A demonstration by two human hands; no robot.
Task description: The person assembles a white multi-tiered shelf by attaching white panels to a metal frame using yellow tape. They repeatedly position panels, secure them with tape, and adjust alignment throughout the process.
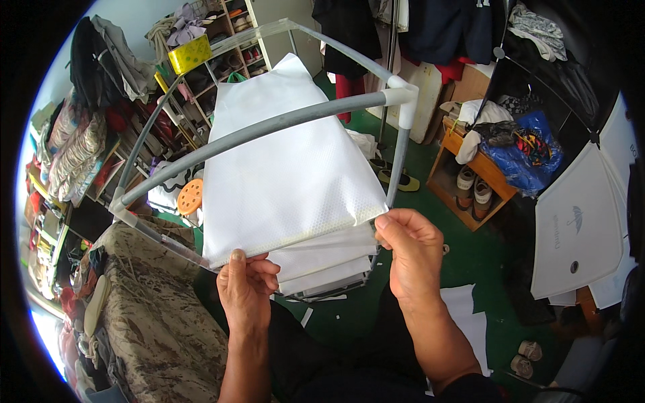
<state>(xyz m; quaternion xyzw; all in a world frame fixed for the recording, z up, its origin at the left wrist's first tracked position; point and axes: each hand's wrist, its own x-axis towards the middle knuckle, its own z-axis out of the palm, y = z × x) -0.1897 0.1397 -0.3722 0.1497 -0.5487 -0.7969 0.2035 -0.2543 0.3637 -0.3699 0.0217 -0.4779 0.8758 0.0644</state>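
A long white textured sheet stretches away from me beneath the front bar of a grey tube frame with white corner joints. My left hand pinches the sheet's near left corner between thumb and fingers. At the near right corner, my right hand grips the same edge, thumb on top. The near edge is pulled nearly straight between both hands. Below it, several more white sheets lie stacked in layers; what they rest on is mostly hidden.
A camouflage-cloth-covered seat stands at my left. Right of the frame is a wooden shoe cabinet topped with a blue bag. White panels lean farther right. White paper pieces lie on the green floor. Shoe shelves stand behind.
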